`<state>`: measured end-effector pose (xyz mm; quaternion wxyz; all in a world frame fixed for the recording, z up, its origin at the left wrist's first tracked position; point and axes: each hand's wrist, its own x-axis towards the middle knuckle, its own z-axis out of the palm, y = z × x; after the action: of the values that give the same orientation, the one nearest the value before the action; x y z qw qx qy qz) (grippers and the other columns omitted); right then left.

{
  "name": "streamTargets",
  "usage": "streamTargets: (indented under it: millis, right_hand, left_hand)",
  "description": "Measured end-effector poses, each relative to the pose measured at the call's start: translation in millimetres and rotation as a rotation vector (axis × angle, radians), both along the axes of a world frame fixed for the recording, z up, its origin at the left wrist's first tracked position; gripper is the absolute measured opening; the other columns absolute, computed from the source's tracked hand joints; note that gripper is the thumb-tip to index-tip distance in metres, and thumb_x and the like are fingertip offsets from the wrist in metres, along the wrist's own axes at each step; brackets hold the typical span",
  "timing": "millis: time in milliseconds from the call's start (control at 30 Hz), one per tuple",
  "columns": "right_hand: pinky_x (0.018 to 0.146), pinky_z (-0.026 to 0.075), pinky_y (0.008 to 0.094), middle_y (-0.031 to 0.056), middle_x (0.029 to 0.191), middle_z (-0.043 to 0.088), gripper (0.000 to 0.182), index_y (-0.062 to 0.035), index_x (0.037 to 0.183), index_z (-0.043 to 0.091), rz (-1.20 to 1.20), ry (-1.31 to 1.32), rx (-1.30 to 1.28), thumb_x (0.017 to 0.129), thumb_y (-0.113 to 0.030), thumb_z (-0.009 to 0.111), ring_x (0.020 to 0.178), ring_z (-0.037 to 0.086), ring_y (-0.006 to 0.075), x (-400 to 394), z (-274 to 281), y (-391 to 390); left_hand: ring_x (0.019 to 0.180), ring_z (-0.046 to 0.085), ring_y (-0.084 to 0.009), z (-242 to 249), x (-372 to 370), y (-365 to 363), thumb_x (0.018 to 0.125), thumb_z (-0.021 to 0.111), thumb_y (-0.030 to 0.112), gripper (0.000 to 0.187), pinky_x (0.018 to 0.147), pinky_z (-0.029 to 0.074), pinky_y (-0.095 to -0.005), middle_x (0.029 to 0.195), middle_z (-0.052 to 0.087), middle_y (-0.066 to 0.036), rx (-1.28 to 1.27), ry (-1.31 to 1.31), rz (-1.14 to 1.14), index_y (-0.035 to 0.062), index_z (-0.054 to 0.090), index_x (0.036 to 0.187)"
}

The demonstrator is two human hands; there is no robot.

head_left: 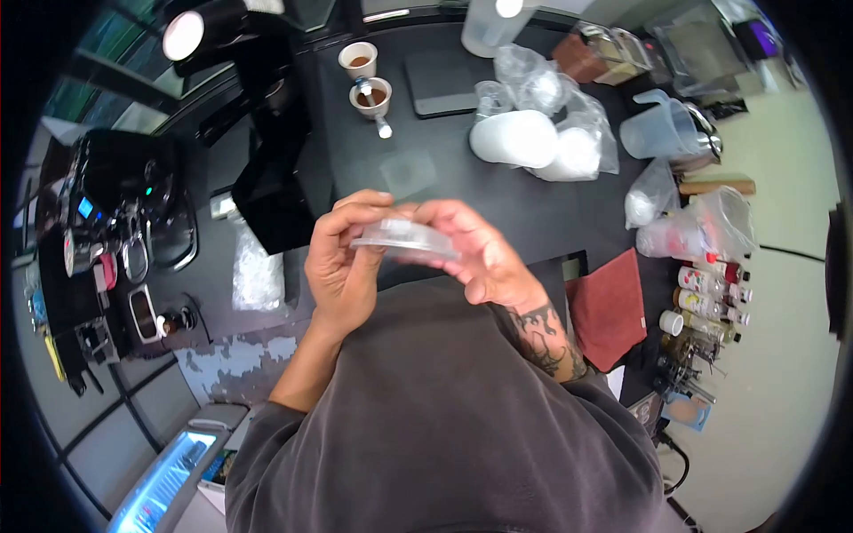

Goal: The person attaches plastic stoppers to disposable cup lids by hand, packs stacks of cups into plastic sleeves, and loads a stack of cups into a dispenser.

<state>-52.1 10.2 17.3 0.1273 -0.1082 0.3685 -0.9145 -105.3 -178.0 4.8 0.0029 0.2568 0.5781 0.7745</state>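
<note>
Dark countertop (520,209), clear lid (404,236) nearly edge-on, long axis left-to-right, pinched by left hand (342,262), right hand (490,256) spread alongside

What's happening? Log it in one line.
left hand: pinching clear plastic piece | right hand: fingers behind it, thumb apart | ahead: two cups, brown contents

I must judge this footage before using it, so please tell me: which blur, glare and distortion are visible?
Head view: strong fisheye distortion, black corners; head view: round lamp glares white; head view: the clear plastic piece between left hand and right hand looks smeared, probably by motion.
</note>
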Motion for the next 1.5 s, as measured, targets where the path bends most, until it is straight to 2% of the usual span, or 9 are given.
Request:
streamTargets:
  millis: [133, 200, 367, 567, 900, 1000, 1033, 1133, 1500]
  right_hand:
    - [0.114, 0.045, 0.0488, 0.0116, 0.145, 0.050, 0.088, -0.0029, 0.148, 0.042, 0.098, -0.106, -0.134, 0.082, -0.037, 0.090, 0.140, 0.050, 0.0264, 20, -20, 9]
    - [0.113, 0.046, 0.0474, 0.0112, 0.143, 0.052, 0.086, -0.0024, 0.147, 0.042, 0.090, -0.127, -0.105, 0.083, -0.033, 0.090, 0.137, 0.052, 0.0254, 27, -24, 15]
    - [0.107, 0.046, 0.0358, 0.0059, 0.136, 0.056, 0.091, -0.0085, 0.148, 0.041, -0.109, -0.110, 0.316, 0.075, -0.014, 0.095, 0.128, 0.055, 0.0169, 38, -6, 48]
    - [0.091, 0.061, 0.0368, 0.0177, 0.126, 0.069, 0.033, 0.0007, 0.140, 0.049, -0.628, -0.272, 0.595, 0.110, -0.015, 0.051, 0.108, 0.072, 0.0218, 15, 6, 112]
    - [0.060, 0.057, 0.0315, 0.0143, 0.101, 0.073, 0.033, 0.0048, 0.122, 0.057, -0.741, -0.278, 1.071, 0.099, -0.016, 0.069, 0.061, 0.073, 0.0205, -37, -38, 168]
    - [0.066, 0.057, 0.0399, 0.0156, 0.096, 0.071, 0.033, 0.0038, 0.121, 0.058, -0.740, -0.213, 1.338, 0.096, -0.015, 0.070, 0.068, 0.073, 0.0293, -41, -39, 174]
    - [0.076, 0.055, 0.0474, 0.0187, 0.101, 0.067, 0.034, 0.0023, 0.120, 0.058, -0.790, -0.109, 1.481, 0.095, -0.016, 0.070, 0.085, 0.071, 0.0386, -43, -45, 176]
    - [0.082, 0.053, 0.0503, 0.0202, 0.112, 0.064, 0.033, 0.0005, 0.119, 0.059, -0.805, -0.021, 1.644, 0.095, -0.019, 0.070, 0.098, 0.066, 0.0418, -44, -44, 180]
    - [0.086, 0.053, 0.0465, 0.0235, 0.117, 0.060, 0.043, 0.0020, 0.133, 0.052, -0.685, 0.093, 1.455, 0.099, -0.019, 0.066, 0.103, 0.064, 0.0394, -54, -67, 197]
  left_hand:
    - [0.130, 0.059, -0.0277, -5, 5, 12, 0.106, 0.061, 0.014, 0.023, 0.103, 0.054, -0.0397, 0.119, 0.070, -0.023, -0.048, -0.089, -0.177, 0.0023, 0.056, 0.125]
    - [0.134, 0.055, -0.0304, -3, 11, 19, 0.106, 0.063, 0.023, 0.026, 0.112, 0.044, -0.0458, 0.120, 0.072, -0.018, -0.112, -0.134, -0.179, 0.0046, 0.058, 0.124]
    - [0.137, 0.053, -0.0293, -18, 5, 45, 0.104, 0.064, 0.016, 0.036, 0.116, 0.040, -0.0432, 0.138, 0.063, -0.019, -0.246, -0.066, -0.214, 0.0036, 0.056, 0.137]
    - [0.141, 0.050, -0.0281, -30, -32, 86, 0.094, 0.077, 0.022, 0.066, 0.116, 0.041, -0.0415, 0.152, 0.053, -0.015, -0.618, 0.082, -0.185, 0.0049, 0.046, 0.150]
    - [0.150, 0.037, -0.0420, -61, -64, 184, 0.068, 0.097, 0.032, 0.123, 0.121, 0.036, -0.0499, 0.160, 0.039, -0.026, -0.671, 0.267, -0.080, -0.0018, 0.023, 0.160]
    - [0.145, 0.043, -0.0423, -63, -66, 197, 0.069, 0.096, 0.032, 0.118, 0.118, 0.040, -0.0497, 0.157, 0.044, -0.025, -0.677, 0.255, -0.067, -0.0008, 0.028, 0.159]
    - [0.145, 0.045, -0.0422, -64, -66, 199, 0.069, 0.096, 0.031, 0.115, 0.118, 0.041, -0.0495, 0.156, 0.046, -0.024, -0.692, 0.275, -0.050, -0.0001, 0.030, 0.158]
    - [0.143, 0.047, -0.0417, -66, -65, 204, 0.070, 0.095, 0.027, 0.108, 0.116, 0.043, -0.0489, 0.154, 0.049, -0.023, -0.715, 0.308, -0.014, 0.0018, 0.036, 0.156]
    - [0.145, 0.045, -0.0400, -54, -64, 204, 0.073, 0.092, 0.028, 0.102, 0.117, 0.042, -0.0472, 0.156, 0.046, -0.022, -0.806, 0.265, -0.035, 0.0050, 0.038, 0.156]
